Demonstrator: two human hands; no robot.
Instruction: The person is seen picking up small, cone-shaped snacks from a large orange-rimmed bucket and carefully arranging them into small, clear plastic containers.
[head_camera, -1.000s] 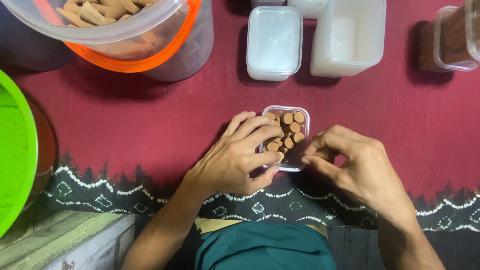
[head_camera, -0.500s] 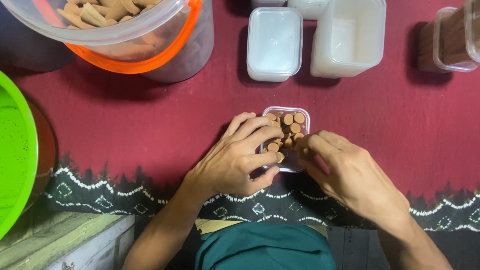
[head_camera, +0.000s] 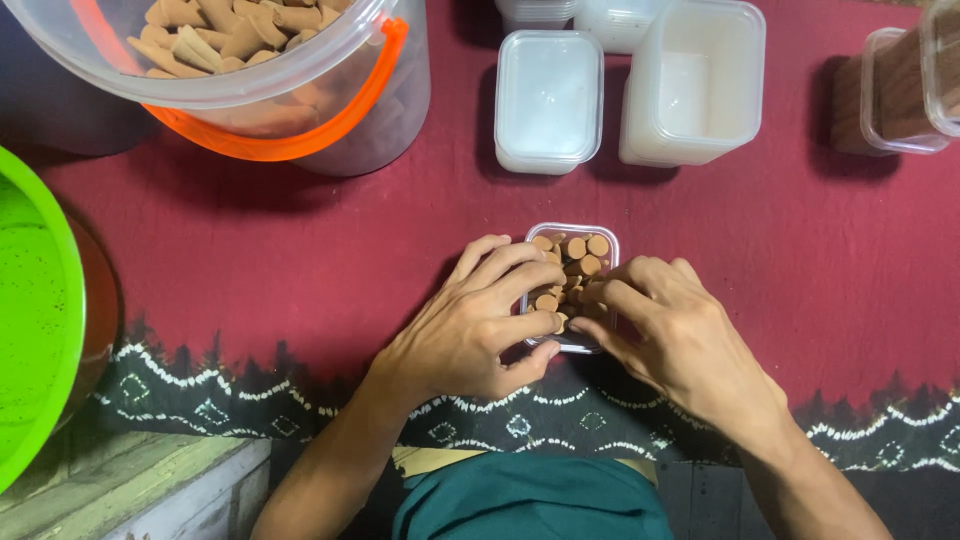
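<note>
Here the left hand (head_camera: 470, 330) curls against the left wall of a small clear box (head_camera: 572, 287), its fingers bent over the rim and resting on the tan cones (head_camera: 578, 262) packed inside; it steadies the box more than it pinches anything. The right hand (head_camera: 680, 345) comes in from the other side, fingertips pressed together down among the cones at the box's near right corner; whether a single cone sits between them I cannot tell. The box stands on the dark red cloth (head_camera: 300, 260), just in front of the person's body, between both hands.

To do this well, I judge the left hand should keep the box from sliding while the right nudges each cone upright, flat end up, tight against its neighbours, working row by row so no gap opens and nothing tips.

The near half of the box is covered by fingers, so how full it is there stays unknown. The clear bucket (head_camera: 230, 70) with an orange handle, holding loose cones, is cut off at the top. Beyond stand white lidded containers (head_camera: 548, 100), the farthest cropped. A filled box (head_camera: 900, 90) at the right edge is blurred, and a green basin (head_camera: 30, 310) is cut off at the left.
</note>
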